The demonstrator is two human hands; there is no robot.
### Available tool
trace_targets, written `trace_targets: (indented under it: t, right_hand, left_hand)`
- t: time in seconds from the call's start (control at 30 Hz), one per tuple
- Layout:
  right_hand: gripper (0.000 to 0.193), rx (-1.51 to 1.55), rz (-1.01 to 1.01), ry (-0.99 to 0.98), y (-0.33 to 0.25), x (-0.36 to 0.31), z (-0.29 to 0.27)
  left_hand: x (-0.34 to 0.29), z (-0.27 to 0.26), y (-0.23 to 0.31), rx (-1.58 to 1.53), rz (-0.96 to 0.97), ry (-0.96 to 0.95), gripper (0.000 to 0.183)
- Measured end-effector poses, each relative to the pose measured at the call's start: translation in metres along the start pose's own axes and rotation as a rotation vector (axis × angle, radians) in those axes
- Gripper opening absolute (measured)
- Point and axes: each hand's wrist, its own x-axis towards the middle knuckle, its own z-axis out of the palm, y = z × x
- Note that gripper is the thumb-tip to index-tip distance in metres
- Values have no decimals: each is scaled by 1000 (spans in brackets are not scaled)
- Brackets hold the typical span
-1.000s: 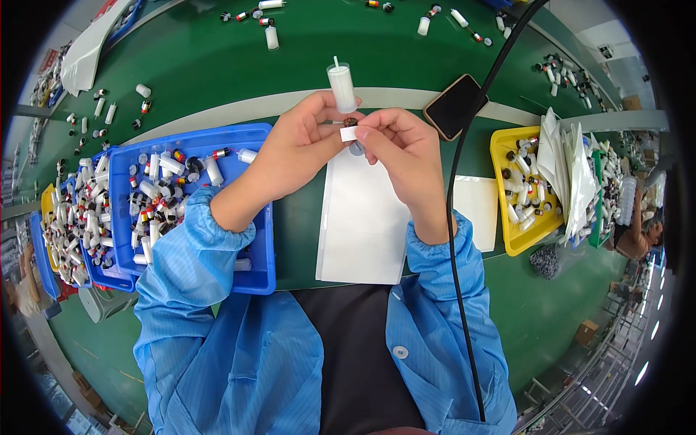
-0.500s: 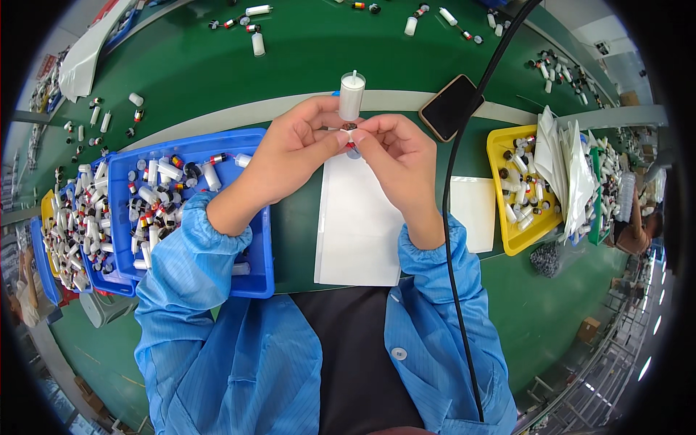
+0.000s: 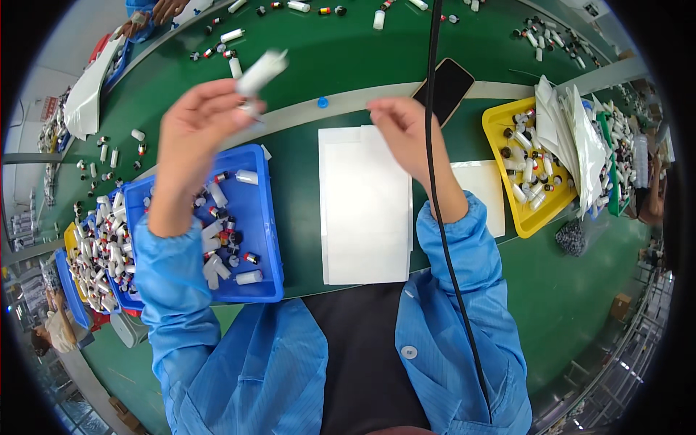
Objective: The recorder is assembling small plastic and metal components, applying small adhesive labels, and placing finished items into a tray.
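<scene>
left hand (image 3: 194,138) fingers clamped on white tube (image 3: 259,72); right hand (image 3: 401,130) fingertips pinched together

Blue work coat, bare hands

The left hand (image 3: 197,123) and right hand (image 3: 400,129) are ungloved; both sleeves are light blue with gathered cuffs, the coat open over a black top, a white snap button on its front.

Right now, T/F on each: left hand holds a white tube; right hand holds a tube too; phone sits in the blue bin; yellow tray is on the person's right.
1. The left hand holds a white tube. True.
2. The right hand holds a tube too. False: no tube shows in it.
3. The phone lies in the blue bin. False: it lies on the green table.
4. The yellow tray is on the person's right. True.
</scene>
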Motion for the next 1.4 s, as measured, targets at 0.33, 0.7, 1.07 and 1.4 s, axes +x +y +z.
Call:
trace_targets:
  t: [0.33,0.7,1.07,1.4]
  right_hand:
    - [25,-504,-137,-131,-16,-11,14]
    - [21,-359,-202,-120,-10,-4,3]
    - [14,-278,-76,-164,-3,0,-4]
    - [14,-246,-160,-196,7,2,-9]
  left_hand:
    - [31,-203,-34,1104,-478,174,51]
    - [133,-99,-89,1351,-346,159,42]
    - [42,36,5,243,-56,-32,43]
    - [20,96,-54,379,-372,-648,46]
